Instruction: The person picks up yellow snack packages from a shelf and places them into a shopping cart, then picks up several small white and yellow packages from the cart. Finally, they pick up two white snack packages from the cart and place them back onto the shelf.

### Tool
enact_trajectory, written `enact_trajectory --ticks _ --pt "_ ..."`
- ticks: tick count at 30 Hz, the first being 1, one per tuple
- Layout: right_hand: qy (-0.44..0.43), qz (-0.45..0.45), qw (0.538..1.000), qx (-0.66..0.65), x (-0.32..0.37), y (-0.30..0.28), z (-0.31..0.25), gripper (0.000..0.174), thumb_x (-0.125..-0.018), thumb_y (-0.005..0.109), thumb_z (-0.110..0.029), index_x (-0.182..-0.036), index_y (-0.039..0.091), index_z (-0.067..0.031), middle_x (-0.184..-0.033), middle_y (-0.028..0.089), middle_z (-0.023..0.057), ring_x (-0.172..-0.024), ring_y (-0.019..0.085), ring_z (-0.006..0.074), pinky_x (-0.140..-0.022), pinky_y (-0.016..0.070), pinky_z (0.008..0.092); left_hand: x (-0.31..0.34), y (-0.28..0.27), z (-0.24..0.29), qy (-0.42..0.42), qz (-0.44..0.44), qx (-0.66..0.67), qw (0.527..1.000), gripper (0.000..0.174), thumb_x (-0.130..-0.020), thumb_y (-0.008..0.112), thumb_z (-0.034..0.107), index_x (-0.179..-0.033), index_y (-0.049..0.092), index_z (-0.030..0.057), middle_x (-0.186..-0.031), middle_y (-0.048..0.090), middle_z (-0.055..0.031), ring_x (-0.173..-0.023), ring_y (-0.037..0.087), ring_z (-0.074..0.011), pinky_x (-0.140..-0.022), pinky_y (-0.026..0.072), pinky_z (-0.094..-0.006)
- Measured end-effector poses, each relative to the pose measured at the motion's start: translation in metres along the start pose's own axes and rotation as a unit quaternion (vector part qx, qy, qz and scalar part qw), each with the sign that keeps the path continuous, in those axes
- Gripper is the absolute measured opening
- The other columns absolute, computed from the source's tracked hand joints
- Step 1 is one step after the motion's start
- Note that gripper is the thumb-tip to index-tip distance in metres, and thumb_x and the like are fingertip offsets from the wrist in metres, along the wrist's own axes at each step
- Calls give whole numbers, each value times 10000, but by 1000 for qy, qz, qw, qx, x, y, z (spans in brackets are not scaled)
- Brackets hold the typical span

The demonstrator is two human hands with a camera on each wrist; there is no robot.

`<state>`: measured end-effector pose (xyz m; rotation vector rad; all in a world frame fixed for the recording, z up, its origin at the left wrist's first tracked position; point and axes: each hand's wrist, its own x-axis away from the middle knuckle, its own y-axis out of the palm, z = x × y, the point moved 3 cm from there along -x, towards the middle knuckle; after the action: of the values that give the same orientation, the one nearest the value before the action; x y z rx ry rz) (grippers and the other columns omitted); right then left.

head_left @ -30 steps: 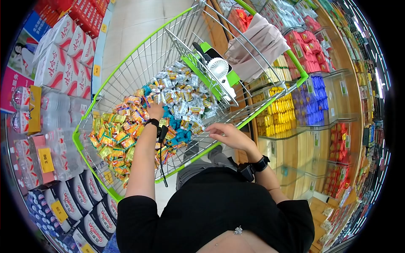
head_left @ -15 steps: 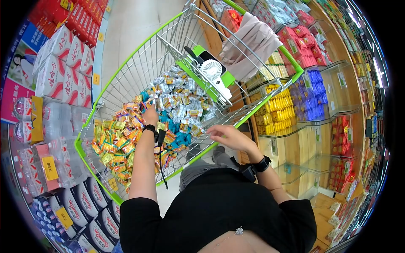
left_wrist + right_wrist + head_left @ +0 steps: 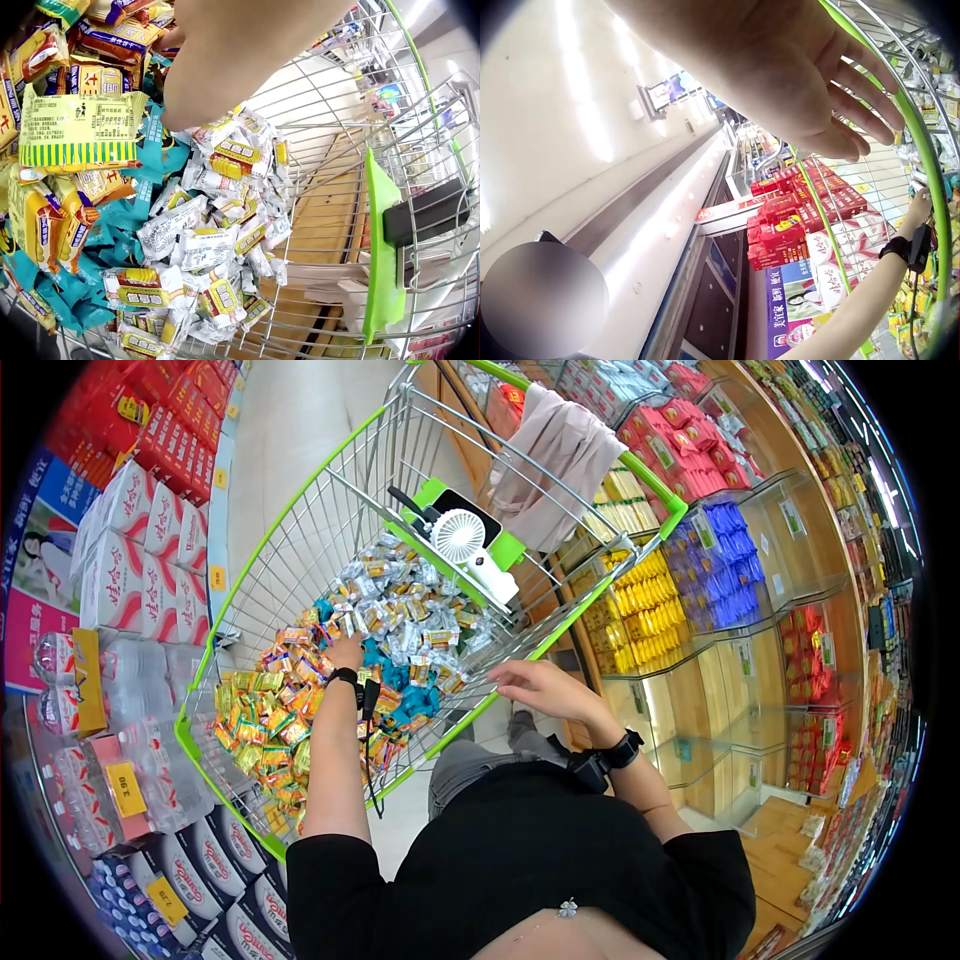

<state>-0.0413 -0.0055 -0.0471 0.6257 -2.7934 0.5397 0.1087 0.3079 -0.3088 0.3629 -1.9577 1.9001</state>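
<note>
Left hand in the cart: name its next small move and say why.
Probably curl round a few sweets and lift. The left hand is down in the pile inside the cart, its fingertips hidden among the wrappers, while the right hand hovers open at the rim.

Cannot tell how the fingers of the left hand (image 3: pixel 346 651) lie: buried among the sweet packets (image 3: pixel 405 605) in the head view, cropped by the top edge in the wrist view. Too small to read from the head: packet print and the price tags (image 3: pixel 126 790) at near left. Cropped likewise by the top edge of its wrist view: the right hand (image 3: pixel 780 67).
</note>
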Motion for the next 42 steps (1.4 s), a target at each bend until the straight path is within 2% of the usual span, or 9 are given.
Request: enact_trajectory --ticks 5,13,15,19,27,29,37,40,42 --pt "-22 4 1000 3 5 -6 9 198 -807 516 -132 -968 524 -18 -772 605 131 -735 589 241 -660 453 323 1 -10 3 -23 18 -14 999 209 -745 492 167 -940 533 104 -886 597 -114 -849 569 -309 -671 450 -442" --pt "-36 -6 999 -13 3 -16 0 188 -805 514 -126 -960 527 -21 -795 601 133 -749 586 233 -668 451 315 1 -47 5 -16 90 205 975 264 -752 488 282 -912 565 87 -831 601 -157 -812 567 -331 -704 444 -423" --pt "-43 -18 999 16 2 -19 -4 202 -815 516 -117 -995 530 -26 -821 598 101 -729 570 172 -655 448 274 18 -75 12 -19 141 217 966 268 -747 495 298 -886 587 89 -821 601 -163 -808 571 -317 -691 445 -408" --pt "-79 -22 995 52 -1 -23 -9 208 -810 521 -119 -999 530 -31 -806 591 97 -722 570 175 -650 447 282 68 -145 32 -2 129 300 945 272 -758 506 303 -933 584 110 -772 608 -134 -730 584 -286 -636 441 -367" --pt "-166 20 981 96 -6 -26 -35 243 -770 546 -111 -999 506 -41 -914 533 113 -852 542 257 -732 435 336 180 -241 78 18 191 383 904 200 -803 503 210 -957 567 99 -808 613 -114 -756 592 -212 -666 437 -301" --pt "-216 66 968 109 -6 -28 -47 278 -748 570 -106 -1010 496 -48 -951 509 112 -881 527 262 -749 429 338 206 -256 95 87 171 472 860 194 -809 503 173 -967 566 80 -816 612 -96 -749 588 -198 -681 439 -286" --pt "-335 173 916 138 2 -31 -75 462 -648 685 -110 -1064 487 -66 -1030 495 102 -938 503 250 -755 435 327 274 -290 153 238 192 439 845 190 -781 514 79 -953 575 24 -924 578 -82 -815 540 -162 -732 411 -266" --pt "-347 153 917 128 5 -30 -71 457 -635 679 -95 -1044 477 -69 -944 528 89 -851 532 261 -719 447 324 285 -295 166 249 183 427 850 228 -771 523 87 -990 570 45 -880 585 -86 -801 546 -200 -748 412 -295" --pt "-326 173 927 62 8 -33 -66 425 -659 667 -71 -1037 473 -52 -873 562 85 -742 567 188 -613 458 266 286 -294 170 294 218 401 840 326 -768 527 85 -1092 511 51 -848 595 -83 -820 555 -203 -771 413 -301"
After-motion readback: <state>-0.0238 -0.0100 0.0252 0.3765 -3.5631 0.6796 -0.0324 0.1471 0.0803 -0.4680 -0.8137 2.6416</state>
